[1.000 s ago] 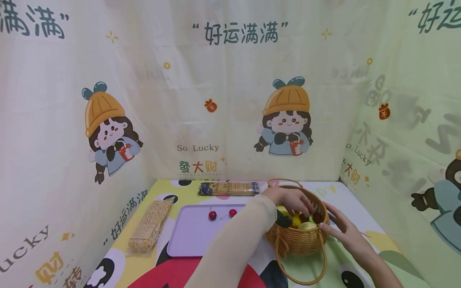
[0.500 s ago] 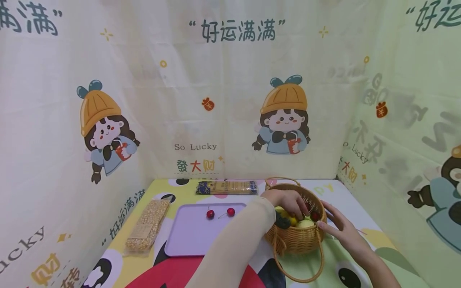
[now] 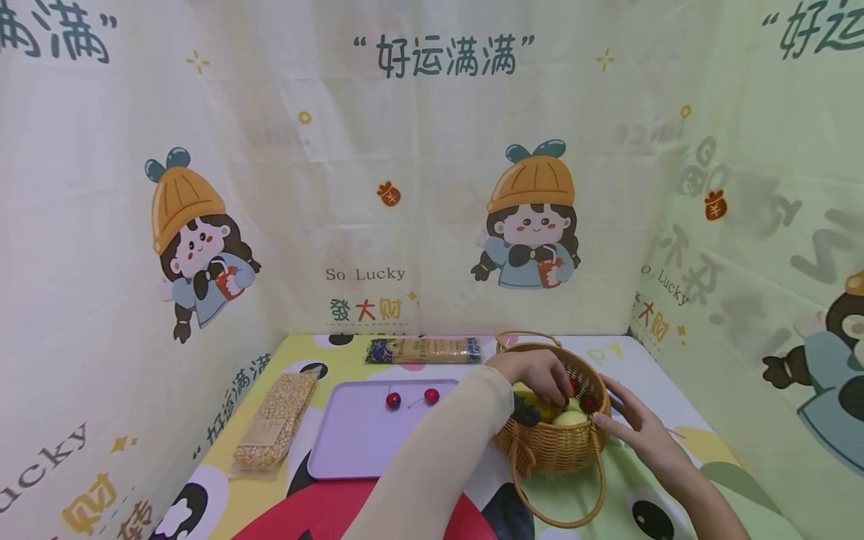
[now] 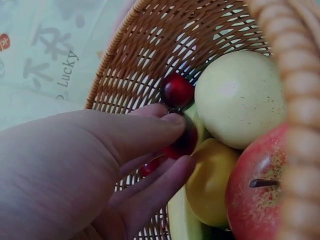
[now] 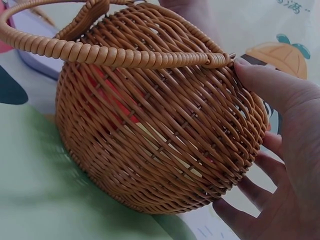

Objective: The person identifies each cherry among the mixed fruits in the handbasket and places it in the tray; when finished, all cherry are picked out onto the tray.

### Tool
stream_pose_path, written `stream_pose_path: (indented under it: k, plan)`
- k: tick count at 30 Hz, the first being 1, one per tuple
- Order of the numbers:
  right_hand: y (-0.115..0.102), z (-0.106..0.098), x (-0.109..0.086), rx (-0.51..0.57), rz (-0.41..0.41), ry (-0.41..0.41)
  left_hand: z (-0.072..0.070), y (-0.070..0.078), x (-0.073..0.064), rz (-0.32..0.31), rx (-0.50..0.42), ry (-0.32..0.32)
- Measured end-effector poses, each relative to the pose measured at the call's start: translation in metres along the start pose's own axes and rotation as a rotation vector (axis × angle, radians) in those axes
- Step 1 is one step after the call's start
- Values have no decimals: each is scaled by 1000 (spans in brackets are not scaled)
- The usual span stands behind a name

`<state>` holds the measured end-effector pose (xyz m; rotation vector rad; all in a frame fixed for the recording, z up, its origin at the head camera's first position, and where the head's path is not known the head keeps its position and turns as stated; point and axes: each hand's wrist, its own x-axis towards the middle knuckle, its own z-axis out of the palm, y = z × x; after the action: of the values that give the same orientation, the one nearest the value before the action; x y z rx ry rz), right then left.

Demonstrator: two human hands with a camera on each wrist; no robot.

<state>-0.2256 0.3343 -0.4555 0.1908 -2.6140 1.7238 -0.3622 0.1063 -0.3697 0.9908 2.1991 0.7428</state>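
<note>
Inside a wicker basket [image 3: 563, 454], my left hand [image 3: 533, 373] pinches a dark red cherry [image 4: 186, 142] between thumb and fingers, as the left wrist view shows. Near its fingertips lie another cherry [image 4: 177, 90], a pale round fruit [image 4: 240, 100], a yellow fruit [image 4: 212, 182] and a red apple [image 4: 257, 190]. A long pale-yellow thing [image 4: 181, 215] lies below, partly hidden. My right hand [image 5: 292, 135] grips the basket's right side, thumb at the rim and fingers around the wall. Two stemmed cherries [image 3: 393, 400] sit apart on a lilac tray [image 3: 344, 446].
A dark green item [image 3: 525, 411] lies at the basket's left rim. One basket handle [image 3: 592, 514] hangs down in front. Behind the tray lies a pack of noodles [image 3: 425, 350]; at left, a clear bag of grains [image 3: 277, 420]. Printed cloth walls surround the table.
My left fingertips have shifted slightly left within the basket, and a red fruit now shows beside them. My right hand keeps its place on the basket. The head view has shifted slightly.
</note>
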Motion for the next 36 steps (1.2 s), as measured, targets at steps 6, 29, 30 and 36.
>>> stream_pose_path:
  k: [6,29,30,36]
  plan:
    - [1,0,0,-10,-15,2,-2,0,-5,-20,-22,40]
    - [8,3,3,-11,-24,-1,0,-5,-36,207,135,252]
    - [8,3,3,-13,-22,-2,0,-6,-39,215,125,258]
    - [7,-1,4,-33,-13,-1,-1,-4,-58,254,86,321]
